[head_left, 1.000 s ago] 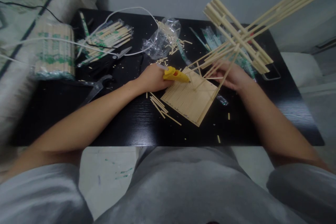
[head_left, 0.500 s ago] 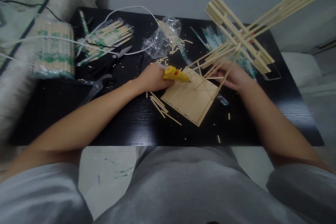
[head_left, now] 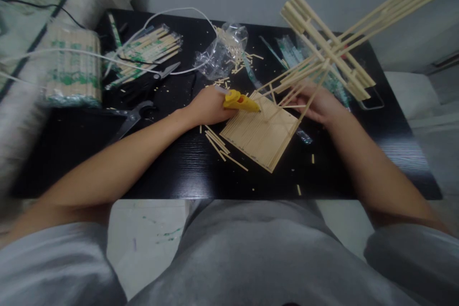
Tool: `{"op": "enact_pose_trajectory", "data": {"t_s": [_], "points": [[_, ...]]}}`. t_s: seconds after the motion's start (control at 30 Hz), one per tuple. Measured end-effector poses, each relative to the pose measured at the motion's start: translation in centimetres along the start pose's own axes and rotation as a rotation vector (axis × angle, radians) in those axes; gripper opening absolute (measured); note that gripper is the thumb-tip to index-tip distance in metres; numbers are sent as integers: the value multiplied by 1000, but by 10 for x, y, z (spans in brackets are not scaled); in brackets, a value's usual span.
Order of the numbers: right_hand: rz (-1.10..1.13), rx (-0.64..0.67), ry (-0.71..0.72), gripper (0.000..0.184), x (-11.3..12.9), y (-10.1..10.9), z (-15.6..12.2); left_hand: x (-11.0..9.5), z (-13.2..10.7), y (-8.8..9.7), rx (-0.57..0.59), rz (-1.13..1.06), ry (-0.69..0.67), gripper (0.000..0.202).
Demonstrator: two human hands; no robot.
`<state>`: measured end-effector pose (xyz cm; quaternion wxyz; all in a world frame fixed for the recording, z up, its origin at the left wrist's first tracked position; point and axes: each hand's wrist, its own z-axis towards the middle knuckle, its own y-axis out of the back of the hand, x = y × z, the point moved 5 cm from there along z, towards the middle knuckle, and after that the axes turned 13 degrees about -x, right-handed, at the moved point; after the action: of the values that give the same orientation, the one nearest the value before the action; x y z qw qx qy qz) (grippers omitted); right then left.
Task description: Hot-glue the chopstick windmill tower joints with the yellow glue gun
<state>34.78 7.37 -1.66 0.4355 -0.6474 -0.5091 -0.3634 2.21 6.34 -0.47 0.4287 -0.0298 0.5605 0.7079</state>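
The left hand (head_left: pixel 211 105) wraps closed fingers around a yellow hot-glue gun (head_left: pixel 240 101), nozzle at a stick-covered platform (head_left: pixel 263 136) on a black table (head_left: pixel 175 174); the right hand (head_left: pixel 317 100) bends its fingers behind a windmill-like stick model (head_left: pixel 333 52) above the platform, grip hidden. Green print on bagged chopsticks (head_left: pixel 73 64) is unreadable.

I wear a plain grey shirt (head_left: pixel 258 258) across the bottom of the frame, its short sleeves (head_left: pixel 60 258) loose, my forearms (head_left: pixel 143 153) and hands (head_left: pixel 210 105) bare.
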Motion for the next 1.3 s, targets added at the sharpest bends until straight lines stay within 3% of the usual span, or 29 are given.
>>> {"op": "enact_pose_trajectory", "data": {"t_s": [0.1, 0.3, 0.9, 1.3], "points": [[8, -25, -5, 36, 1, -1, -1, -1, 0, 0, -4, -3, -6, 14], [-1, -30, -4, 26, 2, -4, -4, -2, 0, 1, -13, -13, 1, 15], [15, -30, -3, 47, 7, -11, -10, 1, -1, 0, 1, -4, -9, 17], [8, -33, -16, 43, 5, -9, -9, 1, -1, 0, 6, -11, 1, 20]]}}
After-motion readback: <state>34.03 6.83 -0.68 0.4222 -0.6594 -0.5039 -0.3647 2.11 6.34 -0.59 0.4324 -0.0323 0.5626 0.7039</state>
